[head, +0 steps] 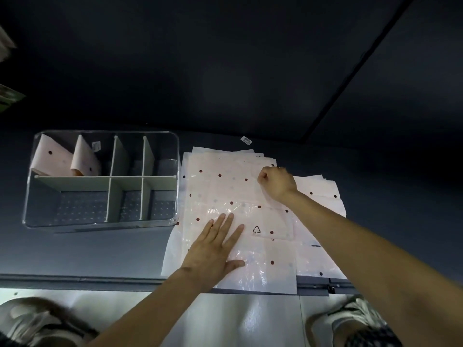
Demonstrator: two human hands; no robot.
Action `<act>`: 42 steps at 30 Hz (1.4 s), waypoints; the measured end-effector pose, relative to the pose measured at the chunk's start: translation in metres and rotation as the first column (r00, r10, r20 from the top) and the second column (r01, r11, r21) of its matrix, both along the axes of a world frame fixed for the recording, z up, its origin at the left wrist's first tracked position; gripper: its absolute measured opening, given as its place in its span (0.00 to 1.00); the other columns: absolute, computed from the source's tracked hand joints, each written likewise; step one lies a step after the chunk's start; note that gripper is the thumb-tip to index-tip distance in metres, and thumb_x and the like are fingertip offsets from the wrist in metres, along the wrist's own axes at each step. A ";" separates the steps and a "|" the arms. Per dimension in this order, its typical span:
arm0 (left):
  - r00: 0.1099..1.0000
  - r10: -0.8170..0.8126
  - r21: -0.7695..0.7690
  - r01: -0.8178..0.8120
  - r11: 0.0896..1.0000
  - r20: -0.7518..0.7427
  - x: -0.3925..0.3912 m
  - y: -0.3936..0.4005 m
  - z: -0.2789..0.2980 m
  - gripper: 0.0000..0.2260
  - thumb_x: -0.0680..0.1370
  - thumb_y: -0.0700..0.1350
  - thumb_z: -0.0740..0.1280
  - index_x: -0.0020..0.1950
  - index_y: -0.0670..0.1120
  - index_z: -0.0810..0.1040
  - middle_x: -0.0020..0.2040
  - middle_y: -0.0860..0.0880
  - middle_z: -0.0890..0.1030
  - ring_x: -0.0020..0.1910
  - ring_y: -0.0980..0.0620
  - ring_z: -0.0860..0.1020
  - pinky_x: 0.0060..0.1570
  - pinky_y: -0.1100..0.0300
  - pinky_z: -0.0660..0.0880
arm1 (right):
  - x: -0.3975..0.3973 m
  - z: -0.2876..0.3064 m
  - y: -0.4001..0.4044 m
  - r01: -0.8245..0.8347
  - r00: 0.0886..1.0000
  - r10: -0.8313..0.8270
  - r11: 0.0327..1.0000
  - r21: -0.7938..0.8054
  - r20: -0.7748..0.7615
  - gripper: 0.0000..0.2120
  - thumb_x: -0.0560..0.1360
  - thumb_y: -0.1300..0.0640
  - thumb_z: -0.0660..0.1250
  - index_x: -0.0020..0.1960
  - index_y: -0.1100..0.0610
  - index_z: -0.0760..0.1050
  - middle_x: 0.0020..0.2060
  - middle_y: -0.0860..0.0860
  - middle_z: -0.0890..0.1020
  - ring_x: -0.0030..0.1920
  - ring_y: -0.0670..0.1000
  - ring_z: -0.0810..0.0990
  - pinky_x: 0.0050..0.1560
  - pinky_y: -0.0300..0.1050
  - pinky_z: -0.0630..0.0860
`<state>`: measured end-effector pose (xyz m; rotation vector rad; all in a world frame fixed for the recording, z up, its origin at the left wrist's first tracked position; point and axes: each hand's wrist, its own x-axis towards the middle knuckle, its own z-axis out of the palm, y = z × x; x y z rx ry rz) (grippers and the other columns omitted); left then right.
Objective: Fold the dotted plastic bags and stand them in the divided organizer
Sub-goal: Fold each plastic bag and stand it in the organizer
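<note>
Left hand [215,249] pressed flat, fingers spread, on the top dotted bag [263,221]; right hand [274,182] fisted, pinching its far edge.

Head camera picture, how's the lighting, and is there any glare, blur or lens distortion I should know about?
Head view: dim overall, the far dark surface nearly black; glare flares on the crinkled top dotted bag near the left hand; the right hand is fairly sharp; the shoes at the bottom corners are smeared; wide-angle bending curves the clear organizer walls and the table edge.
</note>
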<state>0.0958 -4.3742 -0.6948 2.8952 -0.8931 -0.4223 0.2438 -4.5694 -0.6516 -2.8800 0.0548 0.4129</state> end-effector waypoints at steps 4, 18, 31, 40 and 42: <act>1.000 -0.029 0.015 0.029 0.999 -0.003 -0.001 0.001 -0.003 0.31 0.74 0.68 0.35 0.70 0.57 0.24 0.72 0.45 0.26 0.71 0.44 0.26 0.71 0.47 0.31 | -0.019 0.002 0.006 -0.004 0.983 0.013 0.999 -0.048 0.183 0.13 0.78 0.61 0.58 0.61 0.58 0.74 0.60 0.55 0.75 0.61 0.56 0.70 0.60 0.48 0.68; 0.996 -0.077 -0.013 0.076 0.997 -0.043 0.008 0.022 0.003 0.30 0.77 0.67 0.41 0.73 0.60 0.32 0.74 0.48 0.30 0.73 0.48 0.29 0.72 0.54 0.31 | -0.183 -0.038 -0.035 -0.367 0.930 0.366 0.927 -0.071 -0.027 0.36 0.75 0.33 0.35 0.73 0.54 0.29 0.73 0.48 0.31 0.73 0.45 0.29 0.73 0.43 0.31; 0.992 0.105 -0.141 -0.114 0.983 -0.074 0.013 0.028 0.013 0.27 0.75 0.69 0.51 0.73 0.62 0.62 0.77 0.53 0.54 0.75 0.53 0.52 0.73 0.58 0.51 | -0.136 -0.007 -0.021 -0.475 0.782 0.507 0.861 -0.179 0.362 0.08 0.62 0.55 0.79 0.37 0.56 0.82 0.38 0.48 0.83 0.37 0.50 0.82 0.34 0.37 0.78; 0.989 0.117 -0.206 -0.133 0.970 -0.089 0.016 0.028 0.022 0.28 0.76 0.63 0.60 0.74 0.57 0.61 0.76 0.54 0.59 0.74 0.54 0.55 0.72 0.61 0.50 | -0.131 -0.001 -0.017 -0.486 0.827 0.499 0.866 -0.117 0.258 0.03 0.70 0.60 0.72 0.41 0.58 0.79 0.32 0.51 0.80 0.32 0.50 0.78 0.30 0.42 0.76; 0.990 0.107 -0.266 -0.128 0.956 -0.092 0.017 0.036 0.026 0.28 0.76 0.58 0.64 0.74 0.55 0.62 0.75 0.56 0.62 0.74 0.56 0.56 0.72 0.63 0.49 | -0.135 0.005 -0.022 -0.471 0.881 0.464 0.879 0.068 0.094 0.10 0.80 0.54 0.59 0.57 0.57 0.74 0.47 0.52 0.82 0.45 0.53 0.80 0.45 0.48 0.77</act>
